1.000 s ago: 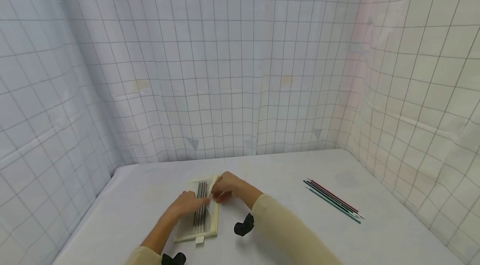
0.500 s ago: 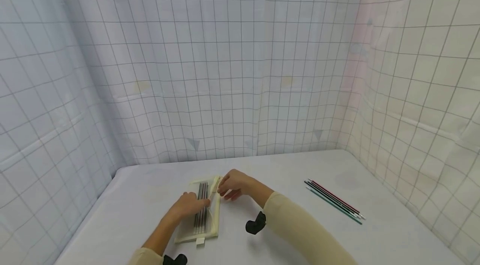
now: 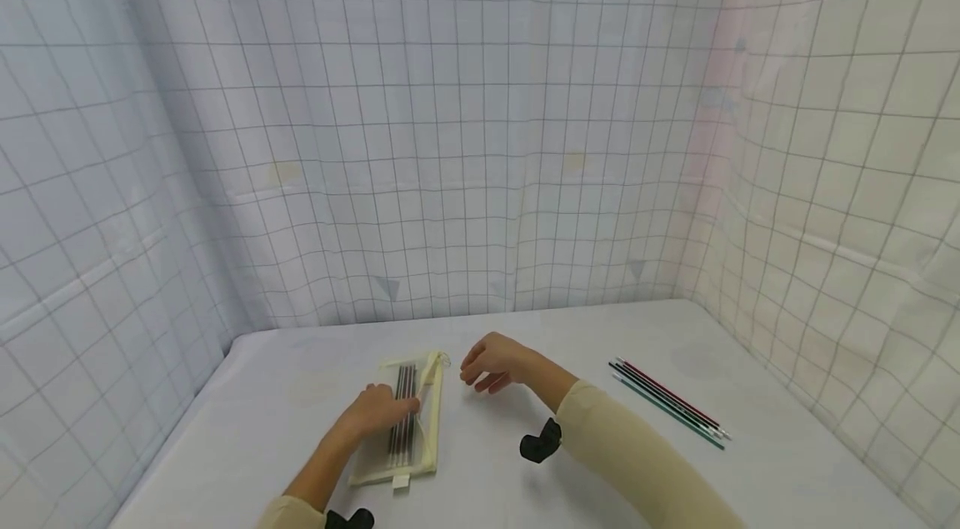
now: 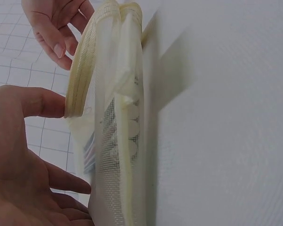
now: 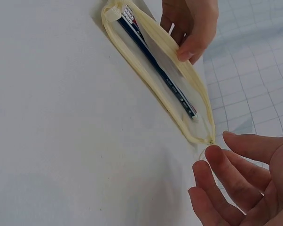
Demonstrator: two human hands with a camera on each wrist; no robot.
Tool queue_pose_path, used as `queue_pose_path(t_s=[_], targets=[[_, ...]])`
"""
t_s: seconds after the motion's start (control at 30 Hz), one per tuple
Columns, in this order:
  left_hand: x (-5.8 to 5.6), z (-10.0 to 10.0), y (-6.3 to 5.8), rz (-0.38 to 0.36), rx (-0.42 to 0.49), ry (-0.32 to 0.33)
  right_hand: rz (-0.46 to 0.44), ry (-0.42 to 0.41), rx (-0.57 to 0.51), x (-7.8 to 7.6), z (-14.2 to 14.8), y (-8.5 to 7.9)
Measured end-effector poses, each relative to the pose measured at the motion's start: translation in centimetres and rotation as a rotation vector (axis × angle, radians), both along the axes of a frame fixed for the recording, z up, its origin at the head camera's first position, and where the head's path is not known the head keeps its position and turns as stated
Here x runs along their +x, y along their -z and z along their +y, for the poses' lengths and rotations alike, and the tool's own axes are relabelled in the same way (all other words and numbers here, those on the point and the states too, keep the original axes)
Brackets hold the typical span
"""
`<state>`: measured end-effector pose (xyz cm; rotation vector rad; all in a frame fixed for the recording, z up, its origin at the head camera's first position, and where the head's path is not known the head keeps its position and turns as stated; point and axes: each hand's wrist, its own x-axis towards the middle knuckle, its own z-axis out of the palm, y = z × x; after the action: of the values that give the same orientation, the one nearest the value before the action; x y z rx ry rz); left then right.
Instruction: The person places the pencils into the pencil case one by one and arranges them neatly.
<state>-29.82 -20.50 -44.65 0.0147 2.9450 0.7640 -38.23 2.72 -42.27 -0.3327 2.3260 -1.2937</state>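
Observation:
A cream mesh pencil case (image 3: 429, 450) lies on the white table, its zip undone along the right side. Several dark striped pencils (image 3: 401, 437) show through its mesh; the right wrist view looks into the gaping mouth, where a dark blue pencil (image 5: 155, 63) lies with others. My left hand (image 3: 372, 410) rests over the case and holds the near zip edge, thumb (image 4: 47, 102) on the rim and fingers against the outer wall. Beside the case's far right corner, my right hand (image 3: 495, 362) hovers with loosely bent fingers and nothing in them. A thin zip-pull loop (image 3: 446, 359) sits at that corner.
Several loose pencils (image 3: 667, 402), red, black and green, lie side by side at the right of the table (image 3: 570, 329). Grid-patterned white curtains (image 3: 480, 137) surround the back and both sides. A small cream tab (image 3: 401, 481) sticks out from the case's near end.
My right hand has let go of the zip edge at the case's far right corner and moved off to the right. The left hand has stayed on the case.

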Motion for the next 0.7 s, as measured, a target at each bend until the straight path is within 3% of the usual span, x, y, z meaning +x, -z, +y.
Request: queue_pose_path(t_s=[0.23, 0.7], targets=[[-0.2, -0.5, 0.3, 0.011, 0.04, 0.012, 0.009, 0.026, 0.036, -0.1, 2.1, -0.3], [-0.4, -0.6, 0.5, 0.015, 0.037, 0.02, 0.021, 0.049, 0.033, -0.9, 6.7, -0.5]])
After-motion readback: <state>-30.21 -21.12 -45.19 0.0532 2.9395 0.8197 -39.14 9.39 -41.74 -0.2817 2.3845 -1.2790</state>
